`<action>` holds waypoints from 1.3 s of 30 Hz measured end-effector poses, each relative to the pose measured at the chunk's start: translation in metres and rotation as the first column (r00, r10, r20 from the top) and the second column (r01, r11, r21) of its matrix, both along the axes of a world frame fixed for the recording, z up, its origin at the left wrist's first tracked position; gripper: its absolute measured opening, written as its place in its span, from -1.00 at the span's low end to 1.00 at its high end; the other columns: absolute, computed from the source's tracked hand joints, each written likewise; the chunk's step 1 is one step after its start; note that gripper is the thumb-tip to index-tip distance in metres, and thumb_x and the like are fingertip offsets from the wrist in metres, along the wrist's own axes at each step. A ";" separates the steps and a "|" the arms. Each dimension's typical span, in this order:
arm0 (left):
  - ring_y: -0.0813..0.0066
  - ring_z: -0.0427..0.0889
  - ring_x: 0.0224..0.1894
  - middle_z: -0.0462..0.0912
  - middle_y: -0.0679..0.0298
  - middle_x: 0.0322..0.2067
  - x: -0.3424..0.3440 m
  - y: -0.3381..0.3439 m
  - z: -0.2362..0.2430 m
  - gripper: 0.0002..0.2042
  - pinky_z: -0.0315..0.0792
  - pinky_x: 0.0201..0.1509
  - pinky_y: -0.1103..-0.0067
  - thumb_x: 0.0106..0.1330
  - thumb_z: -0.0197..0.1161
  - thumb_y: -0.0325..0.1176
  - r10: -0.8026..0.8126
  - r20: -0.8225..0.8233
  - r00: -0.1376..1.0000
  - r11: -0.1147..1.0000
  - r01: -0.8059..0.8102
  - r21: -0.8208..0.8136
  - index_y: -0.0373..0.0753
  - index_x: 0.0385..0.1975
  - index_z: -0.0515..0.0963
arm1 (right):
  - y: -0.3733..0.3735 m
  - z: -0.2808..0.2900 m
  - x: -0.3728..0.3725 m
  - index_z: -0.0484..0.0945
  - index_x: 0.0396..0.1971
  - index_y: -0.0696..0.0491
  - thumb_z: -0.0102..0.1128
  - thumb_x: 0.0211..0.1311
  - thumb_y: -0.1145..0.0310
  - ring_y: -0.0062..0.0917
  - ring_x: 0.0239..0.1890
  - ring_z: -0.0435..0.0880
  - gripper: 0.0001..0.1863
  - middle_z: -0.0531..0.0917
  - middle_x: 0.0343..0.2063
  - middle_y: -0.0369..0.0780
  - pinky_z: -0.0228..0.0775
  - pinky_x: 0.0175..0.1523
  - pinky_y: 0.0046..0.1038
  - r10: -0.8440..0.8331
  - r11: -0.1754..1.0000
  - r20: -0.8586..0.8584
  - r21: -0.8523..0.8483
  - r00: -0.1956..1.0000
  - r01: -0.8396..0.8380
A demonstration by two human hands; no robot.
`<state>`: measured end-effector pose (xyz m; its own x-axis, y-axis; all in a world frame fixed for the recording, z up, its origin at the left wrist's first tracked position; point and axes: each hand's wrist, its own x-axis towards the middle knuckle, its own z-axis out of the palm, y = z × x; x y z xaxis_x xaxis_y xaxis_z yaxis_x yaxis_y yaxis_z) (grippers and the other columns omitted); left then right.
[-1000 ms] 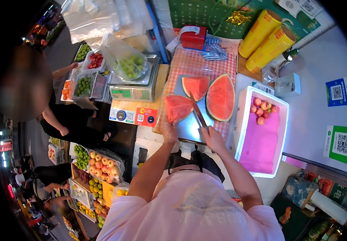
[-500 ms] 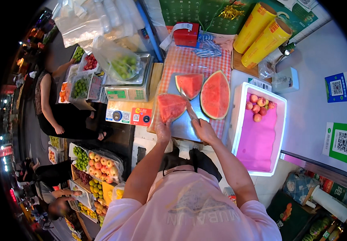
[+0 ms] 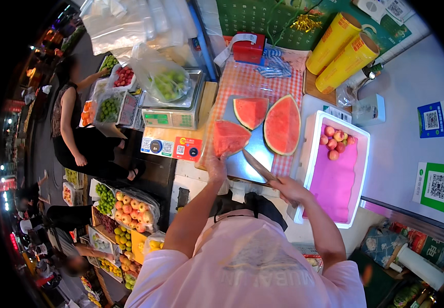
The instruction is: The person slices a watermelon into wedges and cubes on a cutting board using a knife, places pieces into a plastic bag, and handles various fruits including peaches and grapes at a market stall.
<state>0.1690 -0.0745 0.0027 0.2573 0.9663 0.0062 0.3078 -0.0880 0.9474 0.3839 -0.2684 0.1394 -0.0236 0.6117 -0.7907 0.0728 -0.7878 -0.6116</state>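
My left hand (image 3: 215,165) grips the near edge of a cut watermelon wedge (image 3: 230,137), red flesh facing up. My right hand (image 3: 290,189) is closed round the handle of a knife (image 3: 258,167). The blade points up and left over the shiny metal board (image 3: 245,165), its tip close to the wedge's right side. Behind the held wedge lies a smaller watermelon piece (image 3: 251,111). A larger watermelon piece (image 3: 282,126) rests to the right, cut face up.
Right of the board stands a white foam box (image 3: 312,169) with peaches (image 3: 335,143) on a pink liner. On the left is a scale (image 3: 173,117) bearing a bag of green fruit (image 3: 168,84). Yellow film rolls (image 3: 348,61) stand behind. A person (image 3: 68,113) reaches toward fruit.
My right hand has drawn the knife back toward me and to the right, away from between the two wedges. The left hand keeps its hold on the near wedge.
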 end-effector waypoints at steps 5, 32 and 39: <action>0.02 0.63 -0.24 0.65 -0.02 -0.33 0.008 -0.041 0.027 -0.56 0.47 -0.12 0.28 0.35 0.26 -0.32 -0.133 -0.388 0.912 0.970 0.040 -0.238 -0.38 0.13 0.35 | 0.002 0.027 -0.009 0.46 -0.27 0.13 -0.01 0.46 0.02 -0.55 -0.74 0.50 -0.59 0.49 -0.74 -0.23 0.29 -0.63 -0.45 -0.057 0.996 0.117 0.071 0.991 0.049; 0.31 0.54 -0.04 0.56 0.16 -0.05 -0.012 -0.001 -0.003 -0.69 0.43 0.08 0.40 0.44 0.07 -0.34 0.116 0.430 0.895 0.949 0.028 -0.314 -0.30 0.10 0.46 | 0.132 -0.055 -0.115 0.58 -0.35 0.32 -0.07 0.39 0.09 0.18 -0.21 0.62 -0.48 0.62 -0.38 0.25 0.45 -0.08 0.05 -0.131 0.966 0.583 0.257 0.802 -0.029; -0.09 0.64 -0.24 0.62 -0.08 -0.37 -0.017 -0.008 0.009 -0.69 0.48 -0.23 0.23 0.25 0.29 -0.38 -0.029 -0.322 0.946 0.998 0.010 -0.060 -0.33 -0.10 0.39 | 0.123 -0.075 -0.133 0.53 -0.29 0.29 -0.02 0.40 0.10 0.16 -0.21 0.64 -0.54 0.65 -0.33 0.21 0.46 -0.07 0.04 -0.151 0.958 0.619 0.285 0.771 -0.042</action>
<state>0.1519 -0.0824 0.0122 0.2551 0.9575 -0.1349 0.5961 -0.0459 0.8016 0.2512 -0.1458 0.0648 0.4590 0.7834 -0.4190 0.4779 -0.6153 -0.6270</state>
